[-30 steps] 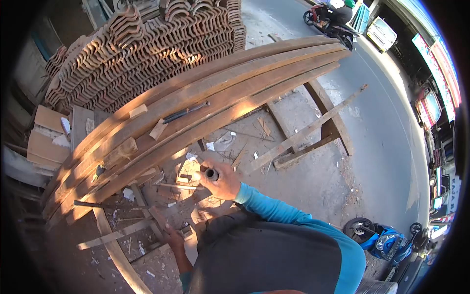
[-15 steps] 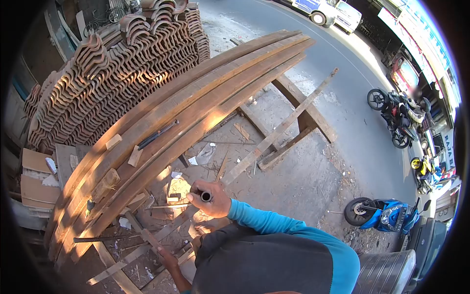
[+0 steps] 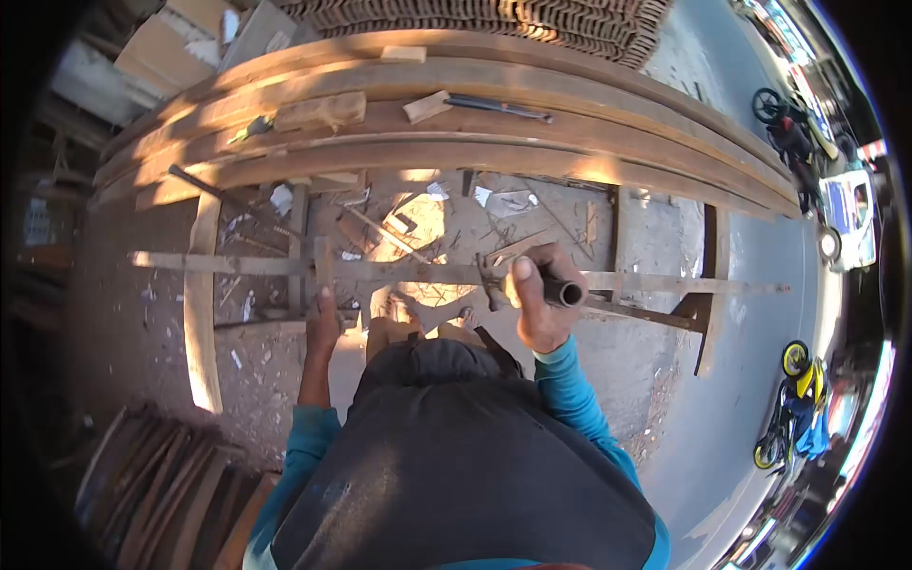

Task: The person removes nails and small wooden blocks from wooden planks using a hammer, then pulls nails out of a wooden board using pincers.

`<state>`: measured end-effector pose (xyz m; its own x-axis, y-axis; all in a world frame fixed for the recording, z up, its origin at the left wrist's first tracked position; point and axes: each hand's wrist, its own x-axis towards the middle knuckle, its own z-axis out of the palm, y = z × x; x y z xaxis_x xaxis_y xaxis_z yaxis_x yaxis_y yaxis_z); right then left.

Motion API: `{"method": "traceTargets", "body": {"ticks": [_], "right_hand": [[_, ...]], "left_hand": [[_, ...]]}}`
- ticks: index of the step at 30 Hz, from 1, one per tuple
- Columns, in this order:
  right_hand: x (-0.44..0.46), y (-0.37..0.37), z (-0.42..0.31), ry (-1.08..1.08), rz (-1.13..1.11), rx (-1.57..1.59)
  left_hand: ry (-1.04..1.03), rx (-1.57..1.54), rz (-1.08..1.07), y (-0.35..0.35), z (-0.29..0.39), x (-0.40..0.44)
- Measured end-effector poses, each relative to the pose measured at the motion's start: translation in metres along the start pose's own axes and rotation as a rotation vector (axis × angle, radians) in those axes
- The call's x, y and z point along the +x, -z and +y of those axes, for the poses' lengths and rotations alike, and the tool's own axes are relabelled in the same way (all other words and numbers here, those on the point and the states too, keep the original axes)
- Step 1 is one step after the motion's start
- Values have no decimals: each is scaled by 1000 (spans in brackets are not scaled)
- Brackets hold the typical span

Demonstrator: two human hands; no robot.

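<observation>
In my right hand (image 3: 541,299) is a hammer (image 3: 491,282), gripped by its dark tubular handle; the hollow handle end faces up and the head points left, over a long thin wooden batten (image 3: 418,274). My left hand (image 3: 323,321) closes around the lower end of a short wood piece (image 3: 323,255), which crosses the batten. The batten lies level on crosspieces of a low wooden frame (image 3: 201,313). Whether the hammer touches the batten I cannot tell.
Long thick beams (image 3: 570,133) run across beyond the batten, bearing wood offcuts (image 3: 404,54) and a dark bar-like tool (image 3: 499,107). Stacked roof tiles (image 3: 570,24) stand behind. A dark rod (image 3: 233,201) sticks out at left. Motorbikes (image 3: 793,404) and a road lie right.
My view has swung round, so the batten and beams now run sideways across it. The hammer's head has come into sight; both hands keep their hold.
</observation>
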<state>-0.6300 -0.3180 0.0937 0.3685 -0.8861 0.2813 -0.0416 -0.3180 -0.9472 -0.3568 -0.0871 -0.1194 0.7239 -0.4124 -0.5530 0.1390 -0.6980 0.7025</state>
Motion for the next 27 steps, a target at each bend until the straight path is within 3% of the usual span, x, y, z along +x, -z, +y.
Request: {"method": "traceTargets", "body": {"ticks": [2, 3, 4, 6, 8, 10, 11, 12, 14, 18, 20, 27], "right_hand": [[-4, -9, -7, -65, -72, 226], [-4, -17, 3, -27, -62, 243], [-6, -23, 13, -119, -94, 235], [-10, -29, 36, -77, -144, 134], [3, -33, 13, -46, -182, -40], [6, -36, 3, -57, -230, -99], [10, -40, 0, 15, -199, -66], [9, -37, -2, -36, -245, -75], [9, -44, 4, 112, -170, -114], [-1, -44, 12, 89, -163, -92], [-4, -44, 16, 248, -48, -59], [-13, -23, 8, 71, -201, -18]], "left_hand": [[-56, 160, 4, 9, -3, -6], [-22, 191, -59, 14, 14, -14], [16, 184, -27, 25, -10, -25], [-260, 199, 183, -1, -14, -6], [-48, 69, 69, 2, 13, -22], [-105, -157, -45, -4, -11, -7], [-108, -245, 19, -15, -20, -2], [94, -157, 64, -14, -37, 10], [-150, -141, 89, -13, -40, 11], [-218, -96, 167, -23, -37, 19], [-249, -98, 174, -27, -35, 25], [-280, -141, 142, -21, -47, 37]]}}
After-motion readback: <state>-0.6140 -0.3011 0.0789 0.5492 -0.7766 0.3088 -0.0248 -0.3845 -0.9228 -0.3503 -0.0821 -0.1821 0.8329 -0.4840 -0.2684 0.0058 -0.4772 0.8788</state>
